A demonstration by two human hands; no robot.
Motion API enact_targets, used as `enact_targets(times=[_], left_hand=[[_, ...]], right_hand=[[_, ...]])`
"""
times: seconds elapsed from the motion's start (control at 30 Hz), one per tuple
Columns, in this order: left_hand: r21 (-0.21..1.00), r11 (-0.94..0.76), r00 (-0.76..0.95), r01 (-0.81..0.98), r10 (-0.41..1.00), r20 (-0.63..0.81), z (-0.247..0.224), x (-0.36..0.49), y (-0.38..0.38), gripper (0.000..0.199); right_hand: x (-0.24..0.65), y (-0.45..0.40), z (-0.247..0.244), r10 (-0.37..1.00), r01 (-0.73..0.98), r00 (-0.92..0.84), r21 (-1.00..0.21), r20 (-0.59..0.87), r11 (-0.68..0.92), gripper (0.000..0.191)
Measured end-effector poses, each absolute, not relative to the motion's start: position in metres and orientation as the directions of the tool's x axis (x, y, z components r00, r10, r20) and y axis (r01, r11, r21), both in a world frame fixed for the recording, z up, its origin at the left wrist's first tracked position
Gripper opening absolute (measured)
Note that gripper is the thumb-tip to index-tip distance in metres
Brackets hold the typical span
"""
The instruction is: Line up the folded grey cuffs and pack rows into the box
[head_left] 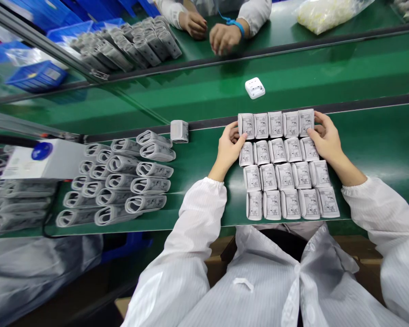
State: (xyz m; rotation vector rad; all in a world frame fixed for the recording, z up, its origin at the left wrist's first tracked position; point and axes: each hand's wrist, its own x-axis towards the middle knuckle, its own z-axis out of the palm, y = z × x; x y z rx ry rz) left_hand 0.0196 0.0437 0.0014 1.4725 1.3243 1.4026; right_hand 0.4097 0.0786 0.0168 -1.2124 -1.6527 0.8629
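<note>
Head view: left hand [229, 147], right hand [328, 140] clamped on 5 folded gray fabric cuffs [275, 125].

brightly lit — left edge blurred and stretched.

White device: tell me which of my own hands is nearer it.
Left. Your left hand is below and slightly left of the white device in the picture; your right hand is below and farther off to the right.
</note>
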Motion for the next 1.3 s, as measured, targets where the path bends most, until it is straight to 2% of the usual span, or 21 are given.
enact_targets(times=[0.97,1.3], left_hand=[[0.944,-0.247,-0.083,0.219,0.959,0.27,-0.001,0.0177,0.0439,0.075],[0.95,-0.232,-0.099,0.207,0.961,0.256,0.0005,0.0186,0.0435,0.08]], right_hand=[[0.4095,0.0783,0.0173,0.961,0.332,-0.119,-0.903,0.248,0.274,0.106],[0.407,0.0774,0.0192,0.962,0.335,-0.108,-0.902,0.251,0.273,0.104]])
